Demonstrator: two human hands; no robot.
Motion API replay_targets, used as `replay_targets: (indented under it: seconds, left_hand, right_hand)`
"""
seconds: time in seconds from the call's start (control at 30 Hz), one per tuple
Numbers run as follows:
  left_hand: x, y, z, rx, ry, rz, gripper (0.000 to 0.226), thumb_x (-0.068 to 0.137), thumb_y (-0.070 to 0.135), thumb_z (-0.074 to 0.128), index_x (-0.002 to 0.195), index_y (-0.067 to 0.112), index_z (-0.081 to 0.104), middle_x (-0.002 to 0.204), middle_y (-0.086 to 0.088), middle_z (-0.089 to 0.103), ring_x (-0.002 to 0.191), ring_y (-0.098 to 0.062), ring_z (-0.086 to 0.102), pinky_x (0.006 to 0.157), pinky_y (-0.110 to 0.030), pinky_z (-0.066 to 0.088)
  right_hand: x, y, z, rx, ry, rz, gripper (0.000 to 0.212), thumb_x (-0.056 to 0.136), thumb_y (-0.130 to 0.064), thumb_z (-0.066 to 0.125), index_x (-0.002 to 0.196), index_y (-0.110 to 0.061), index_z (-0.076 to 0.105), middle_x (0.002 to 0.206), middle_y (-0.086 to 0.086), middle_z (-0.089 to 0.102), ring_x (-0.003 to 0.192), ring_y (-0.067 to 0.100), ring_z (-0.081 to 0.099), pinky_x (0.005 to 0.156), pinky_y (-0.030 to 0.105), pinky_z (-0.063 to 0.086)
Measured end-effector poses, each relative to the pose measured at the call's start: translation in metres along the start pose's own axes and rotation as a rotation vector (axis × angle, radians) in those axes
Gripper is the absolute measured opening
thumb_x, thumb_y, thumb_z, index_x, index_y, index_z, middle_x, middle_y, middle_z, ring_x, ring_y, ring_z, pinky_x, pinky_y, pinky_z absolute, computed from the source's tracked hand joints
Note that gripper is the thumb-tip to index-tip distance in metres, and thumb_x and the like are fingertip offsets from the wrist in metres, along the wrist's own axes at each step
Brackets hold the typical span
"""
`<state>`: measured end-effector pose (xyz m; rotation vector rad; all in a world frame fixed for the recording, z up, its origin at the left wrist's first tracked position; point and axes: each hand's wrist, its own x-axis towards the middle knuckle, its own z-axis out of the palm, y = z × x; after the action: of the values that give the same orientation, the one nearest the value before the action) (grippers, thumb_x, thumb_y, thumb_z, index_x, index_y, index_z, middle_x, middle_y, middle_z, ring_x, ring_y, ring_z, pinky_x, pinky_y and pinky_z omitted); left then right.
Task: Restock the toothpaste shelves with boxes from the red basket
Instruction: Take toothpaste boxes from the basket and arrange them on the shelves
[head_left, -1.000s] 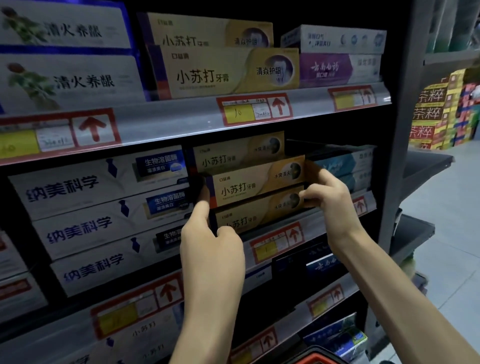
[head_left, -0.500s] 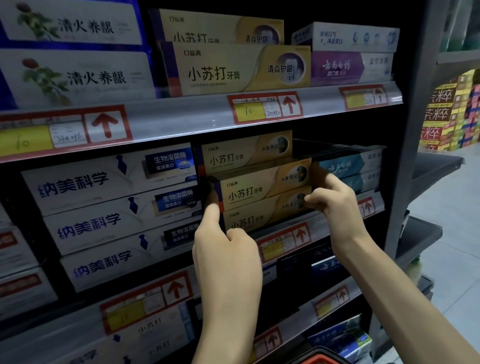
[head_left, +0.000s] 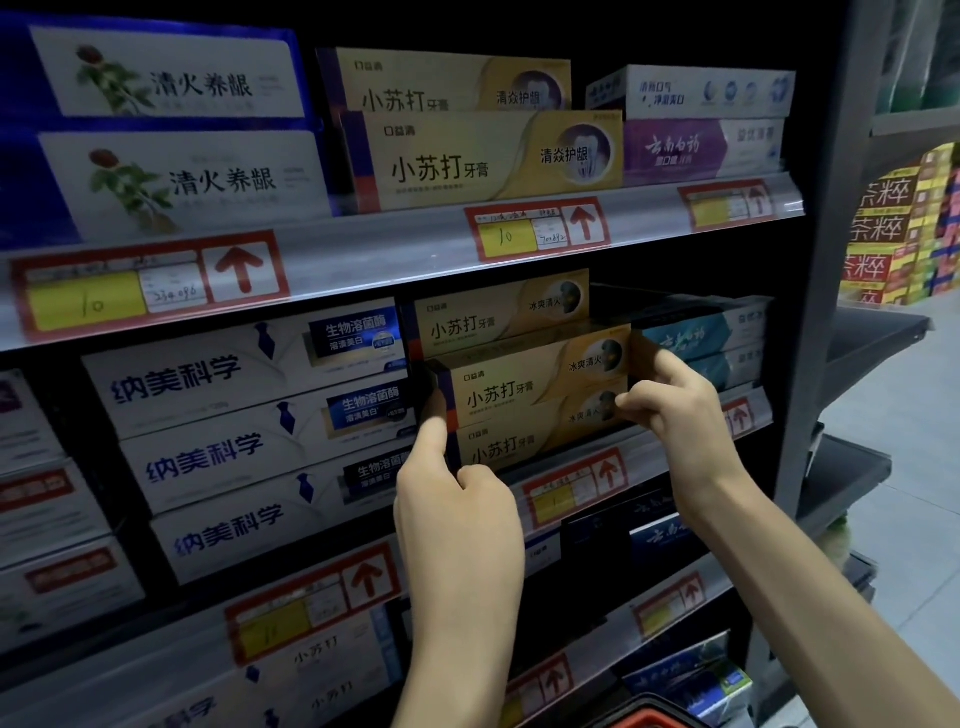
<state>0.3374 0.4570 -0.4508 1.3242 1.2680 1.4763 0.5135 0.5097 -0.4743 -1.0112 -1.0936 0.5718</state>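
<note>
Gold toothpaste box (head_left: 524, 387) lies just above a matching box (head_left: 501, 448); my left hand (head_left: 457, 514) pinches its left end, my right hand (head_left: 675, 410) its right end.

Exposure: dim overall; recesses of the shelf unit (head_left: 691, 41) fall to near black behind the stock.
Light: overhead and frontal, source unseen. The brightest area is the aisle floor (head_left: 909, 519) at the right edge.
Glare: pale sheen along the upper price rail (head_left: 363, 260), with a small hot spot at its right end.
Shadow: each shelf shades the row beneath, so the gold toothpaste box (head_left: 519, 389) reads duller than the stock above.
Focus: centre print is legible; the pale boxes (head_left: 47, 519) at the left edge and the bottom labels are soft and smeared.
Distortion: wide-angle bowing; the grey upright (head_left: 821, 260) leans and the rails slope.
</note>
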Motion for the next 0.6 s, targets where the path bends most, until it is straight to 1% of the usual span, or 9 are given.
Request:
replay_targets:
  seconds: [0.07,0.13,0.2,0.27,0.33,0.37,0.43,0.53,0.6]
  left_hand:
    - [0.002,-0.004,0.0,-0.001,-0.001,0.0,0.067,0.102,-0.007,0.036,0.159,0.026,0.033,0.161,0.007,0.039,0.063,0.041,0.041,0.048,0.007,0.031]
    - [0.003,-0.008,0.0,-0.002,0.001,0.012,0.066,0.102,-0.006,0.036,0.159,0.026,0.033,0.16,0.009,0.039,0.071,0.038,0.045,0.051,0.009,0.031]
    - [0.002,-0.01,-0.001,-0.005,0.004,0.059,0.065,0.102,-0.004,0.039,0.158,0.028,0.034,0.155,0.016,0.043,0.1,0.027,0.045,0.066,0.011,0.027]
    - [-0.003,-0.008,-0.005,-0.02,0.013,0.102,0.061,0.102,-0.001,0.044,0.154,0.031,0.042,0.135,0.028,0.052,0.121,0.011,0.042,0.081,0.004,0.031]
    - [-0.007,-0.006,-0.011,-0.046,0.03,0.147,0.051,0.1,0.002,0.05,0.137,0.035,0.061,0.124,0.028,0.061,0.124,0.003,0.052,0.1,-0.013,0.042]
    - [-0.008,-0.004,-0.016,-0.058,0.038,0.16,0.046,0.099,0.002,0.052,0.126,0.037,0.068,0.121,0.024,0.066,0.121,0.002,0.057,0.104,-0.023,0.047]
    - [-0.01,0.001,-0.027,-0.105,0.02,0.17,0.039,0.098,0.005,0.056,0.113,0.036,0.074,0.112,0.021,0.072,0.111,0.004,0.064,0.102,-0.031,0.054]
    - [-0.013,0.006,-0.046,-0.312,-0.118,0.117,0.028,0.102,0.012,0.053,0.115,0.022,0.075,0.113,0.008,0.077,0.11,-0.006,0.07,0.101,-0.038,0.054]
    - [-0.019,0.007,-0.058,-0.447,-0.221,0.054,0.031,0.104,0.018,0.046,0.122,0.015,0.071,0.119,-0.003,0.076,0.116,-0.017,0.07,0.105,-0.044,0.05]
  right_hand:
    - [0.0,-0.002,0.0,-0.006,-0.005,0.006,0.035,0.088,0.004,0.052,0.107,-0.018,0.072,0.095,0.001,0.077,0.096,0.02,0.069,0.087,0.033,0.053]
    - [-0.001,-0.004,-0.001,-0.002,0.004,0.005,0.034,0.088,0.005,0.051,0.107,-0.014,0.072,0.097,0.006,0.077,0.094,0.025,0.07,0.084,0.032,0.055]
    - [-0.001,-0.006,-0.001,-0.013,0.018,-0.001,0.035,0.088,0.006,0.052,0.111,-0.013,0.071,0.101,0.008,0.077,0.099,0.029,0.07,0.083,0.03,0.056]
    - [-0.004,-0.009,0.0,-0.034,0.051,-0.007,0.044,0.087,0.005,0.054,0.125,-0.012,0.067,0.107,-0.003,0.075,0.104,0.019,0.069,0.091,0.03,0.054]
    - [-0.007,-0.016,-0.001,-0.042,0.121,0.0,0.059,0.089,0.005,0.055,0.145,-0.013,0.056,0.123,-0.013,0.066,0.116,0.006,0.06,0.105,0.034,0.049]
    - [-0.009,-0.022,-0.002,-0.042,0.142,0.003,0.064,0.089,0.004,0.055,0.149,-0.015,0.052,0.132,-0.012,0.061,0.124,0.006,0.056,0.111,0.038,0.046]
    - [-0.015,-0.037,-0.004,-0.044,0.135,-0.005,0.065,0.087,-0.001,0.058,0.148,-0.021,0.053,0.141,-0.007,0.056,0.133,0.01,0.049,0.116,0.042,0.043]
    - [-0.033,-0.063,-0.008,-0.01,0.1,-0.009,0.069,0.073,-0.017,0.061,0.14,-0.029,0.06,0.14,-0.006,0.06,0.133,0.011,0.052,0.11,0.038,0.047]
    - [-0.052,-0.078,-0.01,0.044,0.08,-0.014,0.066,0.071,-0.021,0.061,0.137,-0.03,0.063,0.136,-0.006,0.063,0.131,0.01,0.056,0.106,0.036,0.05]
